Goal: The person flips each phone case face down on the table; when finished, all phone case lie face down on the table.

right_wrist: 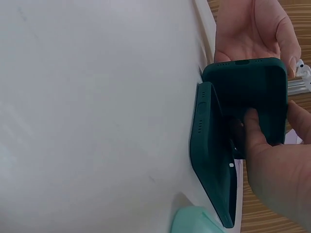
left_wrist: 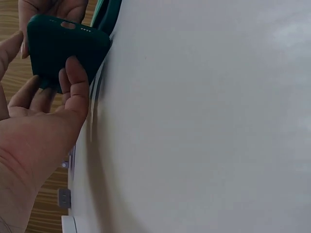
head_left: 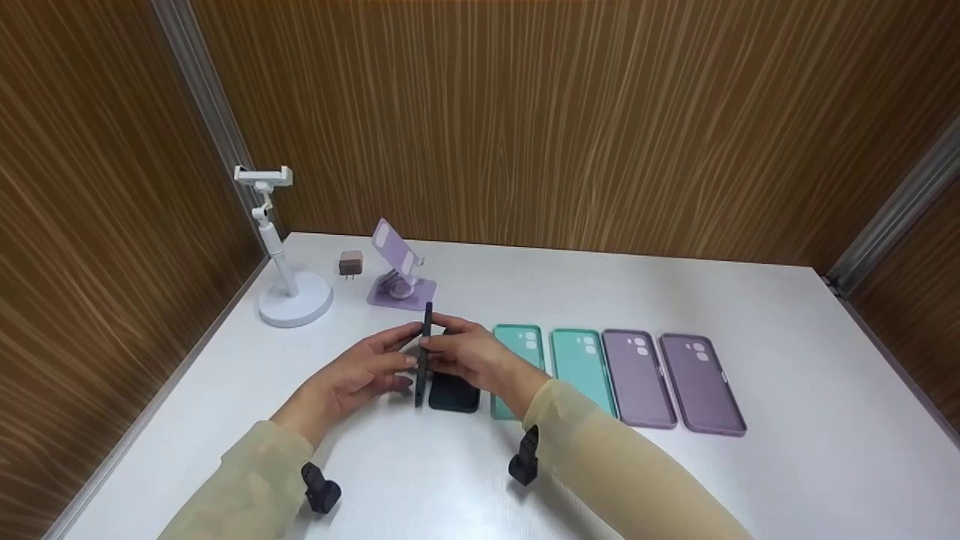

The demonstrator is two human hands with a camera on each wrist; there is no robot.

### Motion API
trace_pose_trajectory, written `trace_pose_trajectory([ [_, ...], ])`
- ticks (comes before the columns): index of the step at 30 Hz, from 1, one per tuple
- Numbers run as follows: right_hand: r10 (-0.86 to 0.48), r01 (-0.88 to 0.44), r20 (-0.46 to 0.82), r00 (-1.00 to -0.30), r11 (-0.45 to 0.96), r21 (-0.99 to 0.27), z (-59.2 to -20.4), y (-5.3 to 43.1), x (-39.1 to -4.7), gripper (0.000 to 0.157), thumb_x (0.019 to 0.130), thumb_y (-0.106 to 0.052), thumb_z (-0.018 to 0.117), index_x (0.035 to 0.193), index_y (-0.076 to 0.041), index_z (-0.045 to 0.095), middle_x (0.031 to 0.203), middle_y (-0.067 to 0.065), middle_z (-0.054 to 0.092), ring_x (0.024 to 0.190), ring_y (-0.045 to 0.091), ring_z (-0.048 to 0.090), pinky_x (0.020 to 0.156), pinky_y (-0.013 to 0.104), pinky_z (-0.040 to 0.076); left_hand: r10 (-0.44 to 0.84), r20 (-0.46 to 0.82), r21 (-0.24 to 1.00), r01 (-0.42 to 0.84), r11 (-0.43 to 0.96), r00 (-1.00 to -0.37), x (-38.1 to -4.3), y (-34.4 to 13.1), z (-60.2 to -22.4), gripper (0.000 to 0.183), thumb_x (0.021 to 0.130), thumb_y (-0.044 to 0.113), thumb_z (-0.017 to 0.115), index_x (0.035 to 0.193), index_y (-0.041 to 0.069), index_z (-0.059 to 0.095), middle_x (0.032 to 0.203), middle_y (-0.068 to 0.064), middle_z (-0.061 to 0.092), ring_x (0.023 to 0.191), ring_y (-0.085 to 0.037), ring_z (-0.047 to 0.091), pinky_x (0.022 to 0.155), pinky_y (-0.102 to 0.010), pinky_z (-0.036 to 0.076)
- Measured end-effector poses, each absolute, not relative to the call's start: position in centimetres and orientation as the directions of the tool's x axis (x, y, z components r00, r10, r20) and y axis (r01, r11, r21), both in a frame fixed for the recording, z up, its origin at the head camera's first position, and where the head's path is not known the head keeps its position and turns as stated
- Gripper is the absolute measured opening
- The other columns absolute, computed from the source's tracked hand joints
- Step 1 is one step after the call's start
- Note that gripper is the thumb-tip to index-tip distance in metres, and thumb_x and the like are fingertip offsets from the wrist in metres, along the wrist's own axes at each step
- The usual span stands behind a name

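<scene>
Two pale sleeves come in from the near side, the left one [head_left: 232, 487] and the right one [head_left: 630, 465], each with a black wrist device at its inner side; between them a strip of white surface [head_left: 795, 390] shows. The hands meet at a dark green case [right_wrist: 269, 94], held upright and seen edge-on by the head camera. The right hand [head_left: 484, 356] pinches its side, one finger inside the shell and another at the outer edge. The left hand [head_left: 352, 375] holds the back, fingers bent and somewhat spread against it. Whether the lower end touches the surface, I cannot tell.

Just right of it, partly under the right hand, lies a second dark case [head_left: 454, 396]. Then come two turquoise cases, the first [head_left: 510, 339] and second [head_left: 581, 375] both partly covered by the right arm, and two purple cases, inner [head_left: 637, 382] and outer [head_left: 705, 386], with narrow gaps along the row. Beyond the outer one, bare surface runs to the right edge.

Past the hands, towards the back edge, stand a lilac phone stand [head_left: 394, 251], a small plug adapter [head_left: 350, 262] and, near the left edge, a white stand [head_left: 295, 304].
</scene>
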State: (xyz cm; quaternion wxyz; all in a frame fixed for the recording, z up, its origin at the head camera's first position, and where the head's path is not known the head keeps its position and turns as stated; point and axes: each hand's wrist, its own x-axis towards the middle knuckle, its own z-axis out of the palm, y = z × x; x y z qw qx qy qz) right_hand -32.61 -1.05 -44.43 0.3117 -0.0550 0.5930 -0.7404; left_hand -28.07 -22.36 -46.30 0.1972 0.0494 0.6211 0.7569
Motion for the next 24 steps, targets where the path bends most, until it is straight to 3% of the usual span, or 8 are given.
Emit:
trace_pose_trajectory([
  [7, -0.494, 0.394, -0.298, -0.816, -0.099, -0.914, -44.23, -1.30, -32.33, 0.066, 0.099, -0.005, 0.073, 0.160, -0.011, 0.048, 0.120, 0.020, 0.071, 0.102, 0.023, 0.074, 0.098, 0.042, 0.058, 0.256, -0.154, 0.983, -0.173, -0.054, -0.954, -28.35, -21.87, -46.50, 0.058, 0.102, 0.005, 0.066, 0.158, 0.008, 0.051, 0.161, -0.012, 0.049, 0.103, -0.021, 0.064, 0.085, -0.034, 0.052],
  [14, -0.479, 0.402, -0.320, -0.818, -0.077, -0.913, -44.00, -1.11, -32.20, 0.067, 0.098, -0.008, 0.077, 0.159, -0.015, 0.050, 0.123, 0.018, 0.069, 0.103, 0.025, 0.073, 0.093, 0.041, 0.060, 0.205, -0.161, 0.987, -0.158, 0.029, -0.965, -28.50, -21.66, -46.75, 0.058, 0.101, 0.007, 0.071, 0.156, 0.012, 0.054, 0.151, -0.014, 0.058, 0.118, -0.023, 0.060, 0.090, -0.037, 0.054],
  [24, -0.516, 0.366, -0.255, -0.818, -0.125, -0.922, -44.45, -0.61, -31.84, 0.068, 0.098, -0.004, 0.074, 0.160, -0.017, 0.049, 0.131, 0.021, 0.064, 0.097, 0.023, 0.073, 0.081, 0.033, 0.062, 0.258, -0.163, 0.985, -0.171, -0.009, -0.952, -28.26, -21.92, -46.72, 0.068, 0.102, 0.010, 0.070, 0.164, 0.014, 0.041, 0.162, -0.021, 0.043, 0.123, -0.026, 0.062, 0.098, -0.039, 0.053],
])
